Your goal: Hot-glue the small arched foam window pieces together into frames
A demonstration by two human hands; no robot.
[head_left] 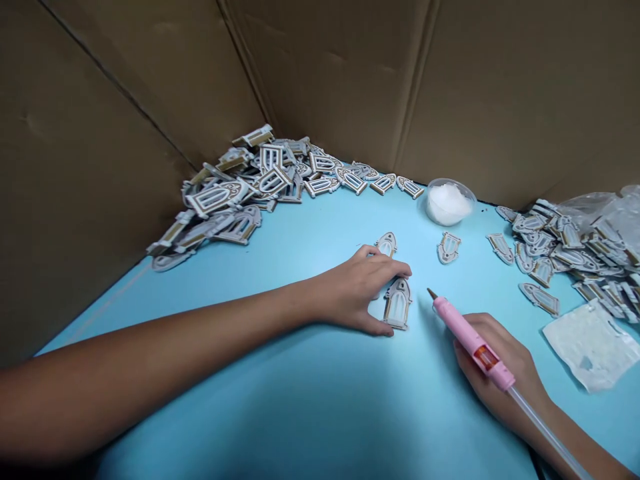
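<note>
My left hand (357, 287) rests at the middle of the blue table, its thumb and a finger at the bottom and top of a small arched window piece (398, 305). Another arched piece (387, 245) lies just beyond the fingers, partly covered by them. My right hand (500, 363) is wrapped round a pink glue gun (467, 333), whose tip points up and left toward the window piece without touching it. A clear glue stick (545, 430) extends from the back end of the gun.
A large heap of window pieces (220, 197) lies at the back left, another heap (570, 250) at the right. A round tub of white material (449, 203) stands at the back, near a single piece (449, 247). A white packet (593, 343) lies right. Cardboard walls (325, 73) enclose the table.
</note>
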